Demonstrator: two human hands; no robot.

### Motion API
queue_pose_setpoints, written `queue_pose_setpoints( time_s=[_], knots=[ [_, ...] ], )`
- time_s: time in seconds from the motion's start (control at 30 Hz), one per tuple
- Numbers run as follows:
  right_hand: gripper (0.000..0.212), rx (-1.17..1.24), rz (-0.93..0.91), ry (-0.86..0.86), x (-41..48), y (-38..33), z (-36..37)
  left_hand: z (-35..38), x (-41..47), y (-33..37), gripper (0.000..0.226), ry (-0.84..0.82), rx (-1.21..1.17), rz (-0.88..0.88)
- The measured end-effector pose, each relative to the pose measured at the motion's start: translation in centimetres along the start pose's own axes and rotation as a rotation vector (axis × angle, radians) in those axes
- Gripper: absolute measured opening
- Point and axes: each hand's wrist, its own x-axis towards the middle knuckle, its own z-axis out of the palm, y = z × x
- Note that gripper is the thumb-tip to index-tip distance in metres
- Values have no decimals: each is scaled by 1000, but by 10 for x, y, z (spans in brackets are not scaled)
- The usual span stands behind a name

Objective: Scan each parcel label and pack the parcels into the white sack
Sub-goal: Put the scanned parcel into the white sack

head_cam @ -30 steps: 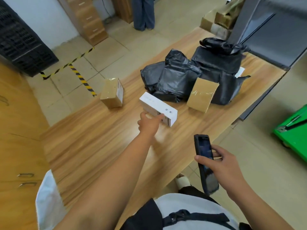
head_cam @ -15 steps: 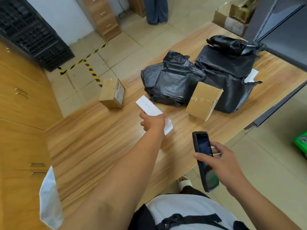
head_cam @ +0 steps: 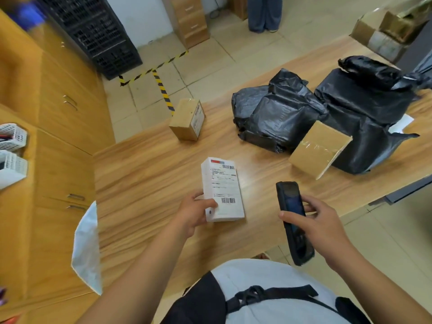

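My left hand [head_cam: 196, 211] grips a white box parcel [head_cam: 222, 189] by its near left corner, label side up with two barcodes showing, just above the wooden table [head_cam: 145, 174]. A black handheld scanner [head_cam: 293, 220] is held in my right hand [head_cam: 318, 220], to the right of the box, its screen facing me. Part of the white sack [head_cam: 87, 247] shows at the table's left edge. Farther back lie a small cardboard box [head_cam: 187, 119], a flat cardboard parcel [head_cam: 319, 148] and several black plastic-wrapped parcels [head_cam: 278, 115].
Wooden cabinets [head_cam: 58, 118] run along the left, with white mesh baskets [head_cam: 11, 148] on top. A black crate stack [head_cam: 93, 31], a drawer unit [head_cam: 189, 19] and a person's legs [head_cam: 264, 12] stand beyond the table. Cardboard boxes [head_cam: 383, 33] sit at the far right.
My left hand picked the white box off the table, turned it label up and drew it toward me. The scanner hand stayed close to where it was.
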Motion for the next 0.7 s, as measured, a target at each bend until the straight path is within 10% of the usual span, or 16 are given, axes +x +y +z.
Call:
queue_pose_setpoints(
  time_s=[0.7],
  knots=[
    [62,-35,-6,-90,-11,-3,23,-48,-3,-88,39,55,-313,-8]
  ],
)
